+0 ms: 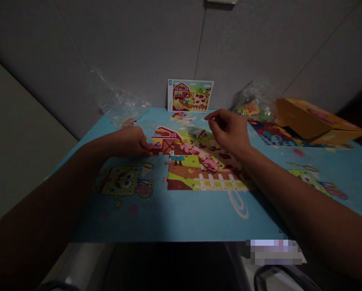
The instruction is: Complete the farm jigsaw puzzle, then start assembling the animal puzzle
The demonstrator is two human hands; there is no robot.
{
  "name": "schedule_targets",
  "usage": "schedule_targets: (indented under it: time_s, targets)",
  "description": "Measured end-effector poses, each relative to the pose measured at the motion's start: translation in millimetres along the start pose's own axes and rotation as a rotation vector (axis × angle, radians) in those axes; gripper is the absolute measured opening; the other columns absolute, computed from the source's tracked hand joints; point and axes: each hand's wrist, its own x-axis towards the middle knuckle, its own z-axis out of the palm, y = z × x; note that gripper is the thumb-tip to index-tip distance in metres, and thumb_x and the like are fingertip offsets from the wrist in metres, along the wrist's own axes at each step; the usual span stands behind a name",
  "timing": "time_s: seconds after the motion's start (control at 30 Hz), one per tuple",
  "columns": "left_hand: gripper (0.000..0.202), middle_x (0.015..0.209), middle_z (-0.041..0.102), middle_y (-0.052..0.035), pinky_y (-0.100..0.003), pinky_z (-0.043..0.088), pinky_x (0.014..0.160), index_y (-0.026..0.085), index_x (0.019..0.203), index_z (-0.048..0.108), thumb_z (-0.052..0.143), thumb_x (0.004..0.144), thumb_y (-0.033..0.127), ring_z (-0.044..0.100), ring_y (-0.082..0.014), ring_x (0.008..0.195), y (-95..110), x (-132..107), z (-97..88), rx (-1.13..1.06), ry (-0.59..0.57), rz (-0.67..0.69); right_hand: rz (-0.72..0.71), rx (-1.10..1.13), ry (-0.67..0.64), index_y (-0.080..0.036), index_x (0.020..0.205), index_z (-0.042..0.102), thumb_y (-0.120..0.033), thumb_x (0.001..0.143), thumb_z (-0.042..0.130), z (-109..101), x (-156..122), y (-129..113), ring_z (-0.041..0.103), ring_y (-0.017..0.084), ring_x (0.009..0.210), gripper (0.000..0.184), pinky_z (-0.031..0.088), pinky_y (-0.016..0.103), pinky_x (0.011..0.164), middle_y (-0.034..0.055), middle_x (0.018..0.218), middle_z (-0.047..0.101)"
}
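Both hands [130, 141] [231, 131]: jigsaw [183, 176] beside L, under R

Beyond the left hand [132, 141], a bag [123, 106] is showing crinkled, glossy clear plastic; beyond the right hand [229, 131], a box [317, 117] is looking like smooth cardboard. Between both, the puzzle [185, 176] is showing printed card; beneath, the worktop [181, 220] is appearing smooth.

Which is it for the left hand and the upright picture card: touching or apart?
Apart. The head view shows it: blue tabletop is visible between the left hand and the picture card.
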Motion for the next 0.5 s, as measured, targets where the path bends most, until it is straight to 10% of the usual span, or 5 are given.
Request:
schedule_targets:
  time_s: [0.1, 0.27, 0.5]
  targets:
    - [0.042, 0.044, 0.046, 0.0043, -0.027, 0.036, 0.067, 0.019, 0.05, 0.064, 0.06, 0.08, 0.049, 0.037, -0.0089, 0.049, 11, 1, 2.9, 0.104, -0.058, 0.029, 0.025, -0.1, -0.143, -0.014, 0.105, 0.072, -0.034, 0.084, 0.058, -5, 2, 3, 0.055, 0.018, 0.065, 0.033, 0.038, 0.03, 0.066, 0.0054, 0.077, 0.067]
    - [0.031, 0.08, 0.068, -0.0044, -0.029, 0.044, 0.08, 0.019, 0.082, 0.075, 0.056, 0.086, 0.043, 0.059, -0.0175, 0.078, 31, 13, 25.1, -0.002, 0.283, 0.314, -0.183, -0.206, -0.543, -0.017, 0.116, 0.069, -0.049, 0.081, 0.066, 5, -6, -5, 0.06, 0.024, 0.089, 0.048, 0.042, 0.032, 0.078, 0.0123, 0.108, 0.063]
    - [0.045, 0.117, 0.068, -0.0106, -0.035, 0.043, 0.098, 0.019, 0.122, 0.066, 0.062, 0.086, 0.046, 0.059, -0.0244, 0.11, 32, 20, 38.6, -0.104, 0.288, 0.412, -0.233, -0.054, -0.565, -0.015, 0.109, 0.063, -0.038, 0.077, 0.073, 14, -8, -12, 0.058, 0.021, 0.087, 0.041, 0.04, 0.029, 0.076, 0.0093, 0.102, 0.063]
